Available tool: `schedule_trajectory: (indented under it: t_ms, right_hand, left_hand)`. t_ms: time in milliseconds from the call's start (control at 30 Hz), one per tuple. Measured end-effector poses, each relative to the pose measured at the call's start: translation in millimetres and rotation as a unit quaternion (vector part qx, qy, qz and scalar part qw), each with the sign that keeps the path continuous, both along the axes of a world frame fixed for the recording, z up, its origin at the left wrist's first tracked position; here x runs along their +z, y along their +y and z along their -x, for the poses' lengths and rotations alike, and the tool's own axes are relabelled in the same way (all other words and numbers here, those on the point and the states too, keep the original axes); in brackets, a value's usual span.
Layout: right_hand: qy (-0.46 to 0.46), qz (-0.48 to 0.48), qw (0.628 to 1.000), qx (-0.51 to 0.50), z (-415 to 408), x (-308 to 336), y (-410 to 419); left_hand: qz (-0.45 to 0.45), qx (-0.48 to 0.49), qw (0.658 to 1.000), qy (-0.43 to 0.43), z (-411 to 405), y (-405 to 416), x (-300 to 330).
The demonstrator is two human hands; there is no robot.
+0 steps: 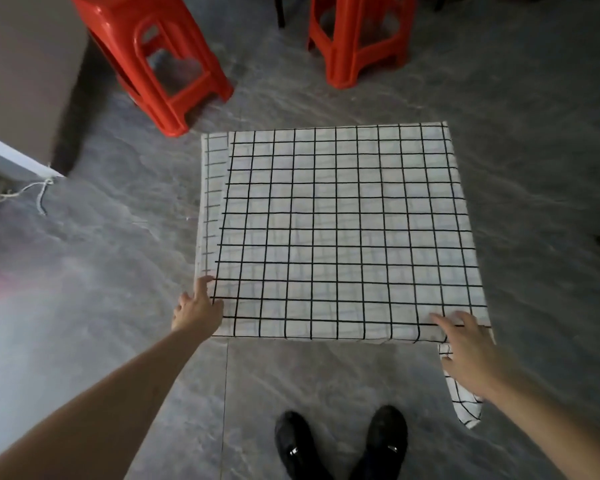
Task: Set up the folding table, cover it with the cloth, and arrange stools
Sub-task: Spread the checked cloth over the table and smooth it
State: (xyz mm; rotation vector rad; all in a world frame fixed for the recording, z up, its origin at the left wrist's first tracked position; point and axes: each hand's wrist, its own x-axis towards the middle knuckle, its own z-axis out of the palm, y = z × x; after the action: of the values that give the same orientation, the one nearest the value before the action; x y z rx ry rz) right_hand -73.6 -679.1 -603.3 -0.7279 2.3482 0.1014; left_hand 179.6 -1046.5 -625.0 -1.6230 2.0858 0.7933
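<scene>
Head view: my left hand (198, 308) and right hand (465, 344) lie flat, fingers straight, on the near corners of the cloth (343, 230) covering the table. One uneven tug could drag it askew; both stools (153, 60) wait beyond.

Grey marbled floor (118, 271) carries pretty much everything: two red stools (160, 60) (361, 39) standing at the back, and the desk, fully hidden under a black-gridded white cloth (343, 230) draped over it.
</scene>
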Motion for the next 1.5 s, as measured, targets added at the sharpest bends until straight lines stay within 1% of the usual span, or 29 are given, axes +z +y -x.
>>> schedule_trajectory:
  t_ms: [67, 133, 167, 267, 333, 433, 500, 567, 633, 700, 767, 833, 933, 967, 1067, 1133, 1167, 1300, 1433, 1500]
  right_hand:
    - [0.011, -0.003, 1.000, -0.005, -1.4, -0.9, -1.9]
    - [0.019, -0.011, 1.000, -0.003, -2.2, -1.0, -3.7]
    - [0.019, -0.013, 1.000, -0.002, -2.5, -1.4, -4.4]
    - [0.013, -0.016, 1.000, -0.007, -3.8, -0.7, -6.7]
    - [0.011, -0.023, 1.000, -0.007, -5.5, 0.8, -8.4]
    - [0.008, -0.031, 0.999, -0.016, -10.6, 2.5, -12.5]
    - [0.012, -0.034, 0.999, -0.019, -13.0, 3.7, -15.2]
    - [0.013, -0.038, 0.999, -0.022, -14.0, 6.1, -17.5]
    - [0.014, -0.043, 0.999, -0.019, -14.3, 8.3, -18.8]
    - [0.013, -0.046, 0.999, -0.015, -14.5, 9.2, -19.2]
    - [0.009, -0.046, 0.999, -0.014, -15.0, 9.7, -19.1]
    - [0.007, -0.045, 0.999, -0.012, -16.0, 9.8, -18.6]
    - [0.017, -0.060, 0.998, 0.008, -19.0, 4.1, -19.6]
    - [0.024, -0.066, 0.998, 0.000, -20.1, 0.8, -21.0]
    - [0.032, -0.076, 0.992, -0.093, -24.6, -4.8, -31.9]
    - [0.018, -0.047, 0.988, -0.145, -26.8, -8.5, -38.0]
    - [0.018, -0.035, 0.989, -0.144, -27.8, -9.9, -40.9]
    - [0.056, 0.001, 0.995, -0.084, -23.3, -14.5, -50.8]
    - [0.042, -0.008, 0.994, -0.103, -11.3, -13.9, -55.0]
    - [0.052, -0.017, 0.992, -0.110, -7.1, -13.4, -52.2]
  left_hand:
    - [-0.031, 0.004, 0.999, 0.020, -4.2, -4.1, -1.5]
    - [-0.034, -0.006, 0.999, 0.033, -8.7, -8.7, -2.2]
    - [-0.020, -0.016, 0.999, 0.032, -10.9, -11.0, -2.0]
    - [0.058, -0.044, 0.997, 0.033, -15.4, -15.2, 1.2]
    - [0.079, -0.043, 0.995, 0.038, -15.7, -17.6, 3.6]
    - [0.092, -0.019, 0.994, 0.051, -13.0, -18.3, 5.0]
    - [0.085, 0.008, 0.992, 0.089, -9.4, -14.7, 2.9]
    - [0.061, 0.064, 0.988, 0.130, -3.9, -10.4, 0.8]
    - [0.036, 0.127, 0.980, 0.146, 2.8, -10.6, 0.3]
    - [0.006, 0.147, 0.982, 0.115, 7.8, -14.7, -0.2]
    - [-0.020, 0.112, 0.991, 0.071, 11.1, -20.3, -1.3]
    - [-0.029, 0.082, 0.994, 0.062, 12.2, -28.1, -3.5]
    - [-0.002, 0.071, 0.995, 0.074, 11.8, -47.2, -2.9]
    - [0.012, 0.072, 0.994, 0.077, 10.3, -56.0, -0.9]
    - [0.063, 0.075, 0.993, 0.065, -2.7, -91.5, 7.9]
    - [0.103, 0.084, 0.990, 0.052, -18.2, -117.0, 12.3]
    - [0.117, 0.087, 0.988, 0.045, -26.9, -128.3, 13.4]
    - [0.137, 0.096, 0.986, 0.026, -57.1, -154.7, 8.9]
    - [0.139, 0.092, 0.986, 0.021, -70.3, -153.6, -0.6]
    - [0.129, 0.093, 0.987, 0.019, -70.2, -147.1, -5.9]
